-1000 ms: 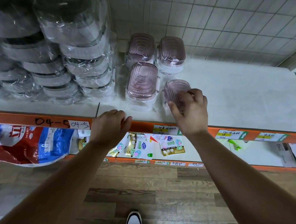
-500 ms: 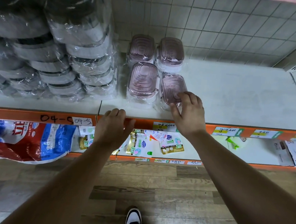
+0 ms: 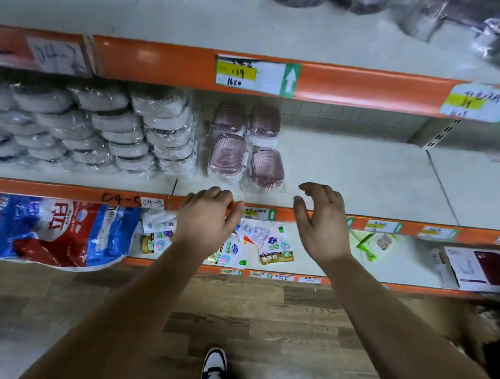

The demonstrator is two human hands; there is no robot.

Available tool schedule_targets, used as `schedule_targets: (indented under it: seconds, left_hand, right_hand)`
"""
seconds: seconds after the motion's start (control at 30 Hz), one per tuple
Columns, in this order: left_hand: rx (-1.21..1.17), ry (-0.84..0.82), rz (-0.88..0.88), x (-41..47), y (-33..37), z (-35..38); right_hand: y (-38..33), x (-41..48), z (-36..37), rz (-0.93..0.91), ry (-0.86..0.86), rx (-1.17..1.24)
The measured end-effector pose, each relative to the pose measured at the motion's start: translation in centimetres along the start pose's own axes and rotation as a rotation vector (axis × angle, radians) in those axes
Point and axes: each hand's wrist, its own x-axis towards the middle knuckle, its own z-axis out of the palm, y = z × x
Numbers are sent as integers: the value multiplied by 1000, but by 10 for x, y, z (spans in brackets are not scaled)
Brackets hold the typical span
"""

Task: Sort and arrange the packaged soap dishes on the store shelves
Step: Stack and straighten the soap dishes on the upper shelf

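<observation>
White shelf [image 3: 362, 173] with orange edge, wood-look floor [image 3: 233, 321], four pink packaged soap dishes [image 3: 229, 156], tags "04-5" [image 3: 152, 203], "139 1650" [image 3: 236, 73], left hand [image 3: 208, 219] and right hand [image 3: 320, 224] apart, empty, fingers loose

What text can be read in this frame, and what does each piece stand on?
"04-5": handwritten on the orange shelf edge, and repeated on the white sticker beside it.
"139" and "1650": on the price tag on the shelf edge above.
"3in1", as far as it reads: on the gold sachet on the lower shelf.
Too blurred or small: the upper-left sticker, the upper-right tag, the red and blue bag, and the small lower price tags.
</observation>
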Motion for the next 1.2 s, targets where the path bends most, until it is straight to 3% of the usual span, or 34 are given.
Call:
schedule_targets:
  seconds: [0.3,0.53,0.83,1.2]
  left_hand:
    - [-1,127,120,0,61,-90]
    - [-39,263,133,32,82,-151]
    - [-46,358,133,101,82,-174]
    - [-138,328,115,222,63,-159]
  right_hand:
    - [-25,-19,-109,-87,59,100]
    - [-52,20,-175,-177,145,156]
    - [-56,80,-196,-286,196,81]
    - [-49,185,-180,-218,173,-28]
